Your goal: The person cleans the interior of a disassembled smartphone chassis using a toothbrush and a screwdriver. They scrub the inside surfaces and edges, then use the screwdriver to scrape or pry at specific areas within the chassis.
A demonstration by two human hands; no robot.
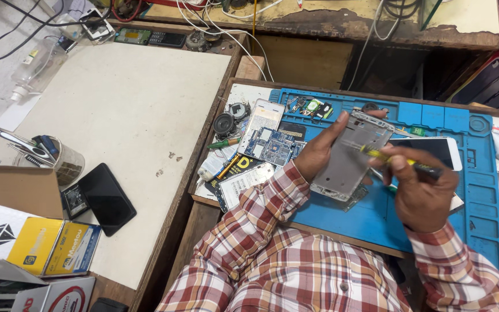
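Observation:
My left hand (319,151) holds a silver phone frame (350,159) tilted above a blue work mat (371,214). In my right hand (420,188) is a screwdriver with a yellow shaft (385,157), its tip resting on the frame's upper part. Both arms wear red and white plaid sleeves. A blue circuit board (272,145) lies on the mat just left of my left hand. A white phone (437,149) lies behind my right hand, partly hidden.
A white phone back (263,117), small speakers (224,125) and loose parts lie at the mat's left. A black phone (106,197), a tool jar (59,159) and boxes (53,247) sit on the pale table (128,98). Cables run along the back.

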